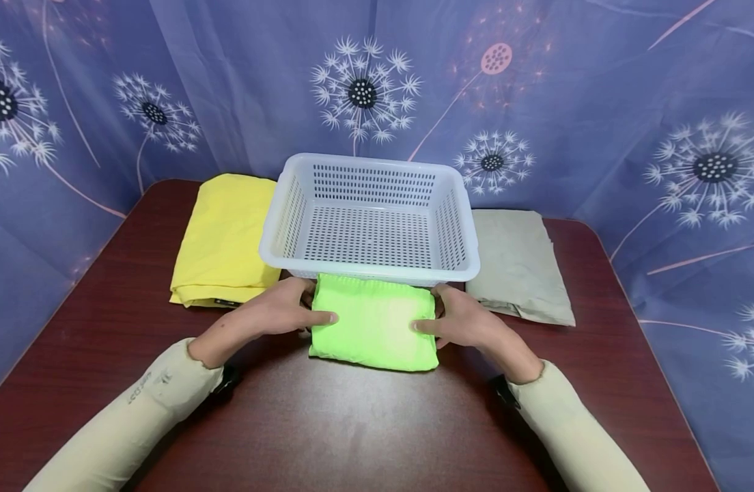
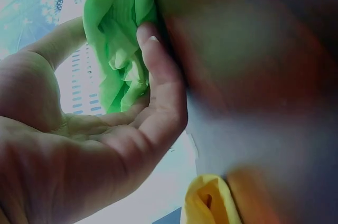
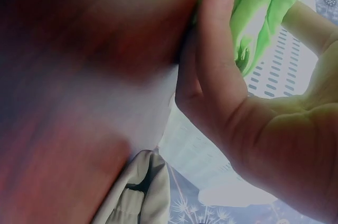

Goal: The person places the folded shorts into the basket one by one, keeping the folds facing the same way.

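A folded bright green cloth (image 1: pixel 371 328) lies in front of the white basket, held at both ends. My left hand (image 1: pixel 285 307) grips its left end, thumb on top and fingers curled beneath. At the right end my right hand (image 1: pixel 466 318) does the same. The left wrist view shows the green cloth's (image 2: pixel 119 39) layered folds between thumb and fingers. In the right wrist view, the fingers (image 3: pixel 216 49) curl under the green folds (image 3: pixel 264 18). Just behind the cloth stands the white perforated basket (image 1: pixel 369 268), with nothing inside.
A folded yellow cloth (image 1: pixel 229 232) lies left of the basket. On the right is a folded beige-grey cloth (image 1: pixel 518 263). The dark wooden table (image 1: pixel 352 437) ends at a blue curtain (image 1: pixel 248 82) with dandelion prints.
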{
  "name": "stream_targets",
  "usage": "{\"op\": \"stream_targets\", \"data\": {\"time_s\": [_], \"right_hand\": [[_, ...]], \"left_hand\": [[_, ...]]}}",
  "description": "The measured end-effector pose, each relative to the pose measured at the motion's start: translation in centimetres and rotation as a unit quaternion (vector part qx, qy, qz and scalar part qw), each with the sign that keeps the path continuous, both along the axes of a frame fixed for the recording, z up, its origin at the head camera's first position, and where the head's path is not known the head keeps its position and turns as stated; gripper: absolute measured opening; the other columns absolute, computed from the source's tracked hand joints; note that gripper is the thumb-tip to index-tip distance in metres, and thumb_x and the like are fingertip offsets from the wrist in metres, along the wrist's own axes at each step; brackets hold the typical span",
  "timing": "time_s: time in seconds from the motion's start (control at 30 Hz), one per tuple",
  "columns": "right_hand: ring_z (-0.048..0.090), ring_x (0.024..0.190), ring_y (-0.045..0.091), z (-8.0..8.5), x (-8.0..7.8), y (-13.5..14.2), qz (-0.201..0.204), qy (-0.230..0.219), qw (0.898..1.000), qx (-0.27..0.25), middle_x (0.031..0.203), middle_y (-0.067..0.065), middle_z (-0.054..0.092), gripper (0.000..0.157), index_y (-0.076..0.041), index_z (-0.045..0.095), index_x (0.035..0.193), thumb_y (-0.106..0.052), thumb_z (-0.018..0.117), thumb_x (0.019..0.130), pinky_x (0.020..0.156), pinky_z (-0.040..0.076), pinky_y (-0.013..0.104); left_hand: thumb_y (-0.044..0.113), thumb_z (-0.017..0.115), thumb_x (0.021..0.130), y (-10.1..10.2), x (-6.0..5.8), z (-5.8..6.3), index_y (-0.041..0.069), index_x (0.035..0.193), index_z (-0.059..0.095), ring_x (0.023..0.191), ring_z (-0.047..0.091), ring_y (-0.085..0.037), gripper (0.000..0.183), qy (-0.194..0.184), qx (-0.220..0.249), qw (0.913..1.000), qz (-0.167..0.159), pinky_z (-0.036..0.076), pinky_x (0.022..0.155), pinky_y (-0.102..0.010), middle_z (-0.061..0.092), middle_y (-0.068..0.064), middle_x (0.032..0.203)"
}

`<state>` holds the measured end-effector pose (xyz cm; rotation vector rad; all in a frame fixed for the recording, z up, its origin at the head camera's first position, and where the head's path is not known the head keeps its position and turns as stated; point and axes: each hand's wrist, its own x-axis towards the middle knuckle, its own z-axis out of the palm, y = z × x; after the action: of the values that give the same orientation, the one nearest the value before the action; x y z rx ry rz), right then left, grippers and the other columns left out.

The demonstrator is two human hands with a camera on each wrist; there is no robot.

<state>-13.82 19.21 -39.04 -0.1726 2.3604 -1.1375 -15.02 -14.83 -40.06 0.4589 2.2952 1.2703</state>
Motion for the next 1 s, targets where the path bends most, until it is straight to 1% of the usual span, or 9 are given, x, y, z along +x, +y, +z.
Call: {"op": "stream_targets", "data": {"time_s": [0.1, 0.23, 0.37, 0.47, 0.53, 0.67, 0.77, 0.87, 1.0], "right_hand": [[0.074, 0.072, 0.025, -0.14, -0.09, -0.16, -0.003, 0.01, 1.0, 0.004, 0.106, 0.02, 0.065, 0.062, 0.008, 0.048, 0.138, -0.017, 0.083, 0.093, 0.066, 0.063, 0.04], [0.071, 0.08, 0.022, -0.36, -0.23, -0.42, -0.001, 0.024, 1.0, 0.005, 0.112, 0.018, 0.065, 0.066, 0.004, 0.048, 0.143, -0.018, 0.084, 0.092, 0.066, 0.062, 0.039], [0.069, 0.084, 0.022, -0.43, -0.31, -0.43, 0.003, 0.023, 1.0, 0.012, 0.11, 0.016, 0.067, 0.059, 0.004, 0.053, 0.137, -0.02, 0.084, 0.092, 0.067, 0.061, 0.037], [0.068, 0.086, 0.023, -0.43, -0.34, -0.36, 0.002, 0.019, 1.0, 0.016, 0.113, 0.016, 0.066, 0.06, 0.005, 0.053, 0.138, -0.021, 0.084, 0.092, 0.069, 0.06, 0.037], [0.068, 0.084, 0.025, -0.41, -0.35, -0.32, 0.002, 0.02, 1.0, 0.021, 0.116, 0.017, 0.066, 0.065, 0.005, 0.051, 0.14, -0.022, 0.084, 0.092, 0.074, 0.059, 0.039], [0.066, 0.102, 0.029, -0.43, -0.29, -0.27, 0.004, 0.047, 0.998, 0.034, 0.12, 0.016, 0.065, 0.067, 0.006, 0.051, 0.14, -0.025, 0.085, 0.091, 0.094, 0.052, 0.044], [0.059, 0.118, 0.03, -0.51, -0.26, -0.22, 0.007, 0.07, 0.997, 0.03, 0.126, 0.015, 0.064, 0.067, 0.005, 0.052, 0.14, -0.025, 0.086, 0.09, 0.106, 0.045, 0.048], [0.057, 0.123, 0.032, -0.57, -0.22, -0.2, 0.004, 0.08, 0.997, 0.019, 0.13, 0.016, 0.063, 0.068, 0.005, 0.052, 0.141, -0.023, 0.086, 0.089, 0.109, 0.043, 0.051], [0.055, 0.126, 0.033, -0.55, -0.11, -0.19, -0.005, 0.08, 0.997, 0.015, 0.133, 0.017, 0.062, 0.07, 0.006, 0.05, 0.142, -0.022, 0.086, 0.089, 0.111, 0.041, 0.051]], "left_hand": [[0.026, 0.082, 0.094, 0.16, -0.22, 0.05, 0.011, 0.148, 0.053, 0.09, 0.07, -0.02, 0.062, 0.004, 0.002, 1.0, -0.006, 0.06, 0.074, -0.038, 0.071, -0.011, 0.121], [0.03, 0.083, 0.093, 0.32, -0.38, 0.07, 0.011, 0.135, 0.063, 0.098, 0.066, -0.018, 0.051, 0.015, -0.027, 0.9995, -0.002, 0.055, 0.084, -0.036, 0.073, -0.005, 0.118], [0.03, 0.084, 0.092, 0.42, -0.35, -0.06, 0.012, 0.143, 0.058, 0.114, 0.064, -0.021, 0.06, 0.023, -0.037, 0.999, 0.0, 0.051, 0.1, -0.041, 0.07, -0.005, 0.128], [0.028, 0.084, 0.092, 0.41, -0.3, -0.11, 0.014, 0.153, 0.048, 0.129, 0.059, -0.025, 0.072, 0.03, -0.032, 0.9991, -0.001, 0.046, 0.111, -0.047, 0.064, -0.007, 0.14], [0.028, 0.084, 0.092, 0.36, -0.22, -0.1, 0.014, 0.155, 0.047, 0.131, 0.057, -0.024, 0.075, 0.036, -0.036, 0.9987, 0.001, 0.043, 0.113, -0.049, 0.062, -0.007, 0.143], [0.03, 0.084, 0.092, 0.24, 0.01, -0.08, 0.014, 0.151, 0.049, 0.099, 0.07, -0.024, 0.07, 0.032, -0.045, 0.9985, -0.001, 0.049, 0.103, -0.045, 0.067, -0.009, 0.13], [0.03, 0.084, 0.093, 0.22, 0.13, 0.0, 0.013, 0.147, 0.052, 0.067, 0.068, -0.025, 0.065, 0.02, -0.039, 0.999, -0.006, 0.054, 0.09, -0.04, 0.07, -0.009, 0.116], [0.028, 0.084, 0.093, 0.22, 0.21, 0.17, 0.013, 0.145, 0.053, 0.06, 0.067, -0.026, 0.063, 0.015, -0.03, 0.9994, -0.007, 0.055, 0.083, -0.038, 0.07, -0.009, 0.11], [0.028, 0.084, 0.092, 0.23, 0.32, 0.36, 0.013, 0.144, 0.055, 0.061, 0.067, -0.026, 0.062, 0.016, -0.027, 0.9995, -0.009, 0.055, 0.085, -0.039, 0.071, -0.008, 0.109]]}}
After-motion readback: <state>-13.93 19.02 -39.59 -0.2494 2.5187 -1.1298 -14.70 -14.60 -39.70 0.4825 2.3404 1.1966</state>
